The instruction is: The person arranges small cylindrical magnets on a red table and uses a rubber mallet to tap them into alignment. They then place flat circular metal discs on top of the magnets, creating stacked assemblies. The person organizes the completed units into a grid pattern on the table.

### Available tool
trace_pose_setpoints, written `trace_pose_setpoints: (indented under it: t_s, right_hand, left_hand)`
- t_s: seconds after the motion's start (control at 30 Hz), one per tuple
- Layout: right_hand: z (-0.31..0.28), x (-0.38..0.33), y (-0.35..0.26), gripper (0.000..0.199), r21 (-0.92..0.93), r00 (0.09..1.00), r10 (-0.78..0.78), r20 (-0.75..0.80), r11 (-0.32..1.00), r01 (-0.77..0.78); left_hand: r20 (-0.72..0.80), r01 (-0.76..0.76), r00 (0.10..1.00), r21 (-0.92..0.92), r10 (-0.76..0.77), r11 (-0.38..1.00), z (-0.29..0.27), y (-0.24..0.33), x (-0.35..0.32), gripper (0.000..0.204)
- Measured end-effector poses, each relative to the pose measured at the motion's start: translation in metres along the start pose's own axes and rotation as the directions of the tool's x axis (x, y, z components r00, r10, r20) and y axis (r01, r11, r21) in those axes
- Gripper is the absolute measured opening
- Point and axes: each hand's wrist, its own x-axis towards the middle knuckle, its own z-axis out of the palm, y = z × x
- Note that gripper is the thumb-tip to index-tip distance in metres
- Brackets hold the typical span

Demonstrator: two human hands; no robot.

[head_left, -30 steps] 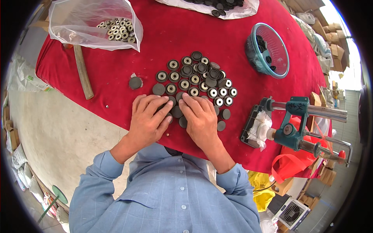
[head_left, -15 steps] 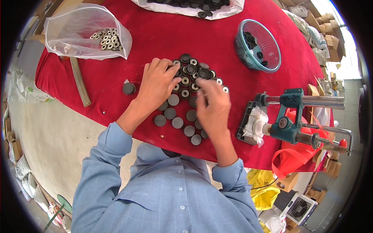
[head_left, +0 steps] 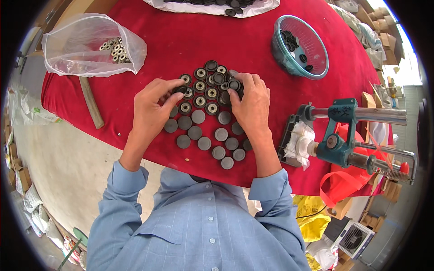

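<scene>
Your left hand [head_left: 151, 108] sits at the left edge of the cluster of dark round discs [head_left: 205, 106] in the middle of the red-covered worktop [head_left: 181, 40], thumb and fingers [head_left: 174, 85] curled in and pinching one disc near the top left of the pile. Your right hand [head_left: 251, 104] is on the right edge, fingers bent and close together, tips pressed down on a couple of discs there; can't tell if it's actually gripping one.

The discs nearest you lie flat and plain grey in loose rows, while the ones farther from you show a lighter ring in the middle and sit packed tight, some overlapping.

Stuff around you: a clear plastic bag [head_left: 86, 45] with small metal rings in it, well off to the upper left, and a wooden stick [head_left: 90, 101] lying just below it. A teal mesh bowl [head_left: 300, 47] with a few dark pieces is up right. Just beside your right forearm is a teal hand press [head_left: 343, 135] with a long metal handle, clamped at the worktop's edge, white rag stuffed against it. A white sheet with more dark parts [head_left: 217, 5] runs along the far edge.
</scene>
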Motion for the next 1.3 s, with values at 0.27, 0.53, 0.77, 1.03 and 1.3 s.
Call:
trace_pose_setpoints:
  t_s: [0.27,0.53,0.77,1.03,1.3]
  right_hand:
    - [-0.013,-0.017,-0.014,0.028,0.248,0.999,-0.035,-0.03,0.968,0.042]
    - [-0.001,-0.037,-0.028,0.026,0.087,0.983,-0.176,-0.044,0.98,0.179]
    - [0.007,-0.041,-0.031,0.02,0.016,0.959,-0.277,-0.061,0.96,0.278]
    - [0.005,-0.059,-0.036,0.035,-0.047,0.957,-0.284,0.06,0.957,0.287]
    - [0.004,-0.078,-0.043,0.04,-0.22,0.949,-0.3,0.096,0.924,0.314]
  left_hand:
    - [0.034,-0.356,0.929,0.348,0.368,0.867,0.013,-0.017,-0.031,0.026]
    - [0.14,-0.427,0.904,0.306,0.404,0.851,0.01,-0.022,-0.034,0.028]
    - [0.216,-0.456,0.887,0.274,0.408,0.847,0.003,-0.019,-0.048,0.033]
    - [0.238,-0.381,0.922,0.415,0.306,0.826,-0.001,-0.017,-0.06,0.035]
    - [0.217,-0.336,0.94,0.483,0.262,0.809,0.001,-0.013,-0.066,0.035]
